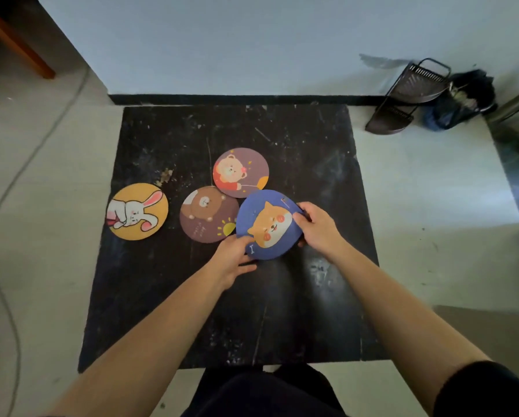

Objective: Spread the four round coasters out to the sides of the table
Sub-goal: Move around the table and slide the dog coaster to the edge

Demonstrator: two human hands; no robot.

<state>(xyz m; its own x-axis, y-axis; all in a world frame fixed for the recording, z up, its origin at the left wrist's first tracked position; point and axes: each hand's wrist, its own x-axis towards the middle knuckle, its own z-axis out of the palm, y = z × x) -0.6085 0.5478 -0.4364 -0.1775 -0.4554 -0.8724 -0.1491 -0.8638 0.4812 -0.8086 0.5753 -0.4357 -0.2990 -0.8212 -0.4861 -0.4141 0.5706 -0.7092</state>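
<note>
Four round coasters are on the black table [312, 164]. The blue coaster with an orange dog [267, 224] is tilted up, held at its lower left edge by my left hand [234, 260] and at its right edge by my right hand [318, 227]. It overlaps the brown bear coaster [205, 213] lying flat to its left. Just behind lies a mauve coaster with a bear and balloon [240, 172]. At the table's left edge lies the yellow rabbit coaster [137, 211], slightly overhanging.
The table stands against a pale wall with a dark skirting strip [222, 99]. On the floor at the right are a dark wire rack [408, 97] and a black bag [463, 100]. A cable [8, 182] runs along the left floor.
</note>
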